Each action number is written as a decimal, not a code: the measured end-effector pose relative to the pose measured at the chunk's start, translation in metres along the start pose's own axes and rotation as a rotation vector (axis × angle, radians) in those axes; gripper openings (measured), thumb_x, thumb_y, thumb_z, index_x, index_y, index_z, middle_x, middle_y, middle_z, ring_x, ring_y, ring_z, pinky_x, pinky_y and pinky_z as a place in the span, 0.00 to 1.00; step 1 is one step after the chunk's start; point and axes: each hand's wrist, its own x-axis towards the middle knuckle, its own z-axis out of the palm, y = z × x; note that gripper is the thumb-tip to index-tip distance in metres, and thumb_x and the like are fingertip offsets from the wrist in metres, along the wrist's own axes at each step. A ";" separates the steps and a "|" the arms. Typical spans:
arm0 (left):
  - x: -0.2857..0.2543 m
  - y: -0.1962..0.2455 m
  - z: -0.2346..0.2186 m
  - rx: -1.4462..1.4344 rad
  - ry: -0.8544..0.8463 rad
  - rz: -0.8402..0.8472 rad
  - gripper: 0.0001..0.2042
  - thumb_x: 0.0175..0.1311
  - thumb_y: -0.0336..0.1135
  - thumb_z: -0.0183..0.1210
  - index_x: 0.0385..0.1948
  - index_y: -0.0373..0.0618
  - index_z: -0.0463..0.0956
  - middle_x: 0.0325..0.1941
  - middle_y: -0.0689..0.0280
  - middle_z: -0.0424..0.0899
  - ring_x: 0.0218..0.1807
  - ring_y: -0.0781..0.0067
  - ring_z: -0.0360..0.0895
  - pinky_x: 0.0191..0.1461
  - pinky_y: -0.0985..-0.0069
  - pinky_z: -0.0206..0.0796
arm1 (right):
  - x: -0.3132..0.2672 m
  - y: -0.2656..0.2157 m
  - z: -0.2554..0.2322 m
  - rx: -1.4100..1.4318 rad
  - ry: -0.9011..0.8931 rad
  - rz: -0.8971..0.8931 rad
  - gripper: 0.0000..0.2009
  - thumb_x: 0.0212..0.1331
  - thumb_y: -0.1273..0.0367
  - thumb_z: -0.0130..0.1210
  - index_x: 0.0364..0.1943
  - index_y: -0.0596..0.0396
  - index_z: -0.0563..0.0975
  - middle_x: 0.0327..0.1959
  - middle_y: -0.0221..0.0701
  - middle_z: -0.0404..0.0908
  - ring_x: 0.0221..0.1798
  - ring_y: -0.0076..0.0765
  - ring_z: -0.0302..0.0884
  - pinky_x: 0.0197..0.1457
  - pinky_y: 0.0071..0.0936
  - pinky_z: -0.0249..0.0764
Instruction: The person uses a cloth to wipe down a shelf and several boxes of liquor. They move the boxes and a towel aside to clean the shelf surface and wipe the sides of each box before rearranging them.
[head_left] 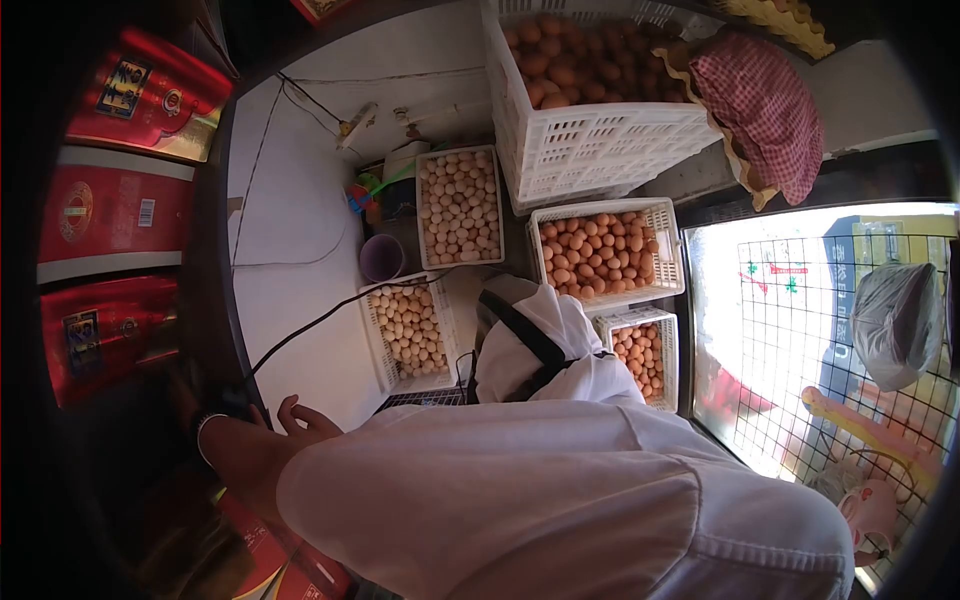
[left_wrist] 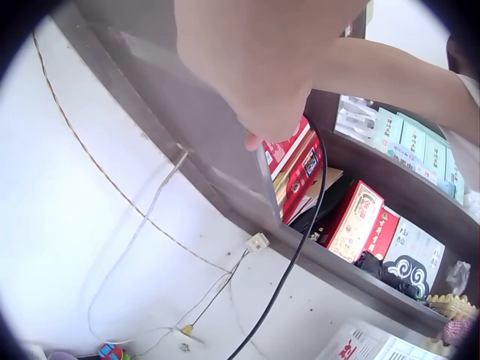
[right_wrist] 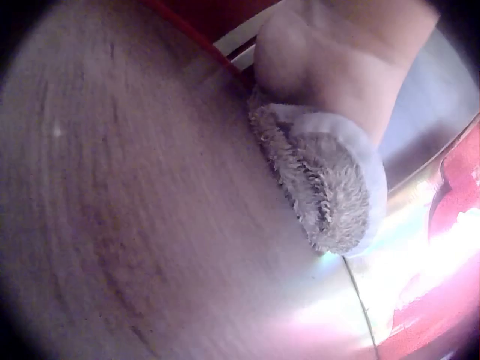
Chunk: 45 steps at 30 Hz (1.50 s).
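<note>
In the left wrist view my left hand (left_wrist: 259,82) hangs over the edge of a dark grey panel (left_wrist: 180,97), beside a black cable (left_wrist: 289,262). Most of its fingers are hidden there. In the head view, loosely bent fingers (head_left: 308,418) show past a white sleeve (head_left: 480,490). My right hand (right_wrist: 322,56) holds a grey fluffy cloth (right_wrist: 330,187) with a white edge. The cloth lies against a brownish-grey surface (right_wrist: 135,195), close to a shiny red box (right_wrist: 450,202).
Red gift boxes (head_left: 115,215) fill the shelves on the left. On the floor stand white crates of eggs (head_left: 600,250) and a purple bucket (head_left: 381,258). A wire grid (head_left: 780,340) with hanging bags is at the right. Loose wires (left_wrist: 86,150) run along the white wall.
</note>
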 end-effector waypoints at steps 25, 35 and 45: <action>-0.083 0.008 -0.026 0.057 -0.226 0.060 0.09 0.48 0.30 0.62 0.33 0.48 0.79 0.49 0.59 0.74 0.47 0.58 0.69 0.49 0.61 0.59 | -0.055 -0.107 0.052 0.241 -0.228 0.250 0.14 0.56 0.55 0.47 0.46 0.34 0.71 0.51 0.33 0.67 0.56 0.46 0.62 0.56 0.47 0.62; -0.077 0.008 -0.024 0.116 -0.225 0.102 0.08 0.48 0.30 0.61 0.33 0.48 0.79 0.49 0.59 0.74 0.48 0.58 0.69 0.49 0.61 0.59 | -0.031 -0.124 0.044 0.288 -0.269 0.268 0.15 0.57 0.54 0.47 0.49 0.33 0.70 0.54 0.33 0.66 0.59 0.46 0.61 0.58 0.48 0.61; -0.048 0.018 0.014 0.104 -0.137 0.172 0.08 0.49 0.30 0.61 0.32 0.48 0.79 0.49 0.59 0.74 0.48 0.58 0.69 0.49 0.61 0.59 | -0.007 -0.104 0.009 0.216 -0.292 0.297 0.17 0.57 0.54 0.46 0.51 0.32 0.70 0.56 0.33 0.66 0.61 0.47 0.60 0.60 0.48 0.60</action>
